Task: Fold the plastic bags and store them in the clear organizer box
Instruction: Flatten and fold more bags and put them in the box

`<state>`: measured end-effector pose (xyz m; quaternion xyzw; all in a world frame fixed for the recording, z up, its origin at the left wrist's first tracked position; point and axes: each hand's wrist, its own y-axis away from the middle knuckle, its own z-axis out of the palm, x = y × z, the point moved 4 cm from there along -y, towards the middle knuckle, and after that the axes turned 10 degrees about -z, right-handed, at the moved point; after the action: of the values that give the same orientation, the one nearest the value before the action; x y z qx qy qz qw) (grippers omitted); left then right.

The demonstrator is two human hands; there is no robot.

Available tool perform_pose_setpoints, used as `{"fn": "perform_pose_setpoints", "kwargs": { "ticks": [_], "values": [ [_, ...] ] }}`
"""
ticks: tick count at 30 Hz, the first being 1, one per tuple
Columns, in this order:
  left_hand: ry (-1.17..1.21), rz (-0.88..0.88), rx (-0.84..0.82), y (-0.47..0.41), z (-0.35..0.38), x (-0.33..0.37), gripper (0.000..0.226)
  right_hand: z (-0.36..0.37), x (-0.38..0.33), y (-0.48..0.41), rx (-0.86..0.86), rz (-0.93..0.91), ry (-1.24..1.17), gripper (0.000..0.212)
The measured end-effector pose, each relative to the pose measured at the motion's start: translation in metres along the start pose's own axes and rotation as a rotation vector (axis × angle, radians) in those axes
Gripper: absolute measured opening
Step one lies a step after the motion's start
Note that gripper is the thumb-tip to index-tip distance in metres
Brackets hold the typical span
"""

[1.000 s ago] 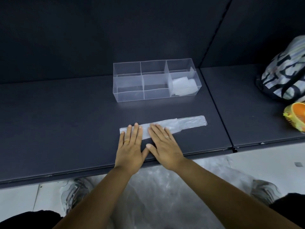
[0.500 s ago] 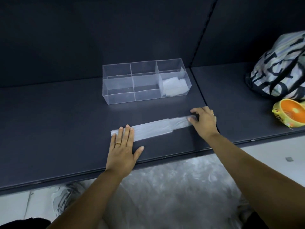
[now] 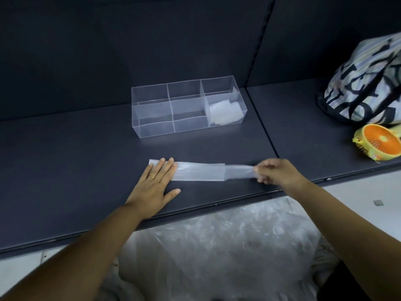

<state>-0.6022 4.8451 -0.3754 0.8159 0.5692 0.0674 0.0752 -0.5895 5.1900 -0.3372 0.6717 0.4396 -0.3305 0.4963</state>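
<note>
A: Step?

B: Folding. One bag (image 3: 201, 172) is laid out as a long, narrow strip on the dark shelf (image 3: 76, 159). It is set near the front edge, well apart from the box (image 3: 152, 129). Nothing is being stored yet.

A: Hands?

B: The left hand (image 3: 153, 185) is laid flat, fingers straight and close together, and is pressed on the strip's left end. A ring (image 3: 151, 176) is worn. The right hand (image 3: 275, 172) is curled, and the strip's right end is pinched between thumb and fingertips. That end seems to be raised just off the shelf.

A: Next move?

B: Judged only: the pinched end would be carried over toward the held end, with edges kept matched and the left end kept pinned. A slip or a skewed fold is the likely fault, since thin film slides easily.

A: Materials?

B: The bag is thin, translucent, whitish film, wider on the left part and narrower toward the pinched end. The box is clear hard plastic, rectangular, divided into six compartments. Folded bags (image 3: 225, 112) are seen in the near right one, and the others look empty. The shelf is matte and smooth.

A: Rest?

B: A crinkled pile of loose plastic (image 3: 217, 246) is seen below the shelf. A patterned tote (image 3: 368, 83) and a round orange fan (image 3: 382, 141) are set at the far right.
</note>
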Motion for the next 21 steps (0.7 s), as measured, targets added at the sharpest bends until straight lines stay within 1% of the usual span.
{"fn": "perform_pose_setpoints", "kwargs": {
  "ticks": [3,4,6,7,9,10,11,12,13,15,17,18,19,21],
  "values": [
    [-0.098,0.099,0.002,-0.009,-0.013,-0.004,0.087,-0.005,0.007,0.017,-0.085,0.127,-0.069,0.02],
    [-0.089,0.115,0.033,-0.011,-0.019,0.003,0.086,-0.006,0.006,0.02,-0.109,0.148,-0.078,0.021],
    [0.053,0.122,0.11,-0.008,-0.031,0.035,0.081,-0.007,-0.002,0.026,-0.14,0.165,-0.077,0.022],
    [0.173,0.122,0.133,-0.005,-0.034,0.059,0.081,-0.005,-0.008,0.028,-0.15,0.161,-0.083,0.022],
    [0.43,0.088,0.134,0.003,-0.038,0.113,0.089,0.0,-0.025,0.033,-0.184,0.135,-0.103,0.022],
    [0.562,0.043,0.124,0.006,-0.04,0.139,0.092,0.005,-0.035,0.036,-0.211,0.117,-0.104,0.022],
    [0.716,-0.022,0.123,0.009,-0.044,0.16,0.09,0.009,-0.046,0.038,-0.244,0.097,-0.1,0.022],
    [0.899,-0.107,0.143,0.01,-0.049,0.175,0.082,0.012,-0.056,0.041,-0.275,0.069,-0.098,0.021],
    [1.085,-0.199,0.187,0.01,-0.057,0.183,0.067,0.015,-0.066,0.042,-0.298,0.032,-0.105,0.019],
    [1.363,-0.347,0.279,0.011,-0.071,0.184,0.037,0.017,-0.085,0.043,-0.29,-0.074,-0.146,0.018],
    [1.593,-0.443,0.283,0.014,-0.079,0.174,0.027,0.014,-0.095,0.039,-0.245,-0.185,-0.21,0.033],
    [1.705,-0.475,0.242,0.015,-0.081,0.166,0.025,0.016,-0.096,0.035,-0.262,-0.214,-0.228,0.043],
    [1.793,-0.508,0.19,0.016,-0.081,0.158,0.024,0.022,-0.094,0.033,-0.321,-0.218,-0.237,0.05],
    [1.912,-0.579,0.07,0.015,-0.077,0.142,0.021,0.045,-0.081,0.027,-0.474,-0.155,-0.226,0.062]
  ]
}}
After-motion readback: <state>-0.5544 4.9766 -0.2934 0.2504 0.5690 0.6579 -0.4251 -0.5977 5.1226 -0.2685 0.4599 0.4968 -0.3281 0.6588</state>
